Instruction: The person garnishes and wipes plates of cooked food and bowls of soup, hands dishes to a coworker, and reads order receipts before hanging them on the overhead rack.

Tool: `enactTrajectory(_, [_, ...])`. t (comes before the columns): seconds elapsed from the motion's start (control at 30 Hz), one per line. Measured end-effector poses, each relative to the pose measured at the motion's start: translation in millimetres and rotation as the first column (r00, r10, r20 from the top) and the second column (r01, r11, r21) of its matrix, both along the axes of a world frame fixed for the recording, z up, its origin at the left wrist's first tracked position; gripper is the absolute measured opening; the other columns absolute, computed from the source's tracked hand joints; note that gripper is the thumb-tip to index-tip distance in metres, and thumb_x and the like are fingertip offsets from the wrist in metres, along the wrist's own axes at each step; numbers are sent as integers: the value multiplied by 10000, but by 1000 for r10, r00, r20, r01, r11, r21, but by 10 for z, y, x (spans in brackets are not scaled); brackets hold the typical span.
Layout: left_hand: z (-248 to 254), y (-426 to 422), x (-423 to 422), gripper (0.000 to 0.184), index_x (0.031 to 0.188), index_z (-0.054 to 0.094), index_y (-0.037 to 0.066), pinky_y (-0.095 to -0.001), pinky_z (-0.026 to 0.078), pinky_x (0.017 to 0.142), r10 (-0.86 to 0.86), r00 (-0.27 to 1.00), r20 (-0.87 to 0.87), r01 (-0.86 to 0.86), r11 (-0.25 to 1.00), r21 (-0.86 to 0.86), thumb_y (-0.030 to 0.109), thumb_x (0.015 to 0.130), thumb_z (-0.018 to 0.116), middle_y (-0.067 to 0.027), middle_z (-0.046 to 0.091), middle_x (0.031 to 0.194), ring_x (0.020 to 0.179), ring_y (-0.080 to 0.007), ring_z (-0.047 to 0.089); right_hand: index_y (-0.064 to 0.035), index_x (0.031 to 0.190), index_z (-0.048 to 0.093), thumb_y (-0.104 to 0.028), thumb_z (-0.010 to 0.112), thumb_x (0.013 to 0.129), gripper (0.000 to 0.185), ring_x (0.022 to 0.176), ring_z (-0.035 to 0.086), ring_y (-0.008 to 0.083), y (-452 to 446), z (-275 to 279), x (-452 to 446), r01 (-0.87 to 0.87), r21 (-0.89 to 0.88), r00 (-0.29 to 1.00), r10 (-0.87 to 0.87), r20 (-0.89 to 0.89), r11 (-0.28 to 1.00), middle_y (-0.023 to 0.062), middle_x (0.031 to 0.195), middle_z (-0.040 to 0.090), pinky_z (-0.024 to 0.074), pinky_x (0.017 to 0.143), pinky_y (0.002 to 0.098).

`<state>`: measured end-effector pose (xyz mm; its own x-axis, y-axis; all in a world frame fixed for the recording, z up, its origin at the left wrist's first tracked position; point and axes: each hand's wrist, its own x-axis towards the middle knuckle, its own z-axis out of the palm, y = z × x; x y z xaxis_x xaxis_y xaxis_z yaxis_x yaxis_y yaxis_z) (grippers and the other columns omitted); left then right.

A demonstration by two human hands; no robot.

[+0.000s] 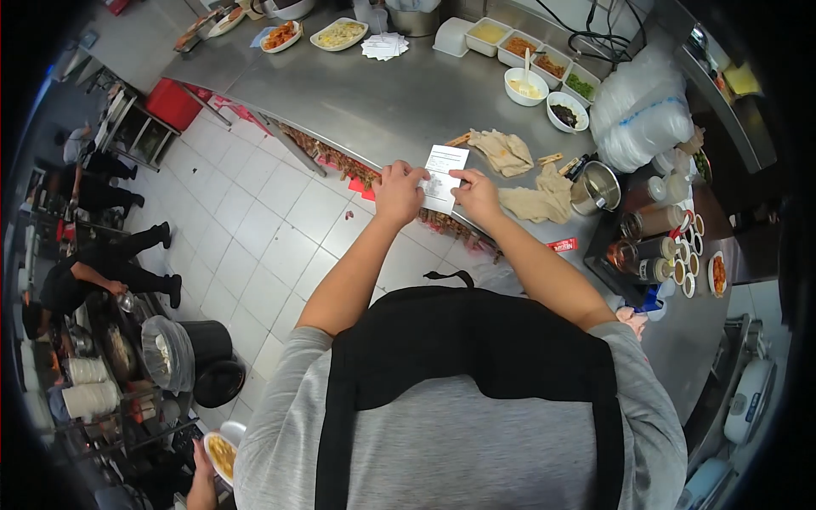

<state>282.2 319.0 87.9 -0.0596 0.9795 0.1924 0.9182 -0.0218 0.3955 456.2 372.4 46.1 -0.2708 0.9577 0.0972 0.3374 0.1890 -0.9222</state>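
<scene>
A white printed paper slip (443,174) is held upright between my two hands at the front edge of the steel counter (374,93). My left hand (399,191) pinches its left side, and my right hand (478,197) pinches its right side. Just beyond the slip lie a crumpled beige cloth (503,151) and a wooden clip. Another beige cloth (542,200) is right of my right hand, beside a metal pot (597,187). A stack of white slips (385,46) rests farther back on the counter.
Food tubs (518,49) and white bowls (563,111) line the counter's back right. Jars (650,221) and small cups stand at the right. Plated food (339,34) sits at the back left. Several people (102,263) are at the left; another person's hand (202,472) holds a bowl (222,456).
</scene>
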Motion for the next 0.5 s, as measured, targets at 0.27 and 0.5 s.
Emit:
enactTrajectory(0.27, [56, 21, -67, 261, 957, 626, 260, -485, 339, 860, -69, 996, -52, 68, 998, -9, 152, 719, 619, -28, 491, 1013, 1025, -239, 457, -64, 987, 664, -51, 661, 668, 320, 715, 597, 176, -20, 65, 0, 9, -10, 999, -8, 34, 1000, 78, 945, 593, 493, 680, 288])
enactTrajectory(0.5, [246, 278, -417, 253, 936, 611, 140, -541, 347, 856, 89, 860, -503, -79, 996, 42, 254, 711, 630, -78, 531, 1020, 1046, -266, 471, -67, 981, 662, -38, 635, 682, 301, 743, 602, 189, -55, 123, -13, -12, 26, 997, 10, 78, 1000, 90, 940, 597, 496, 697, 300])
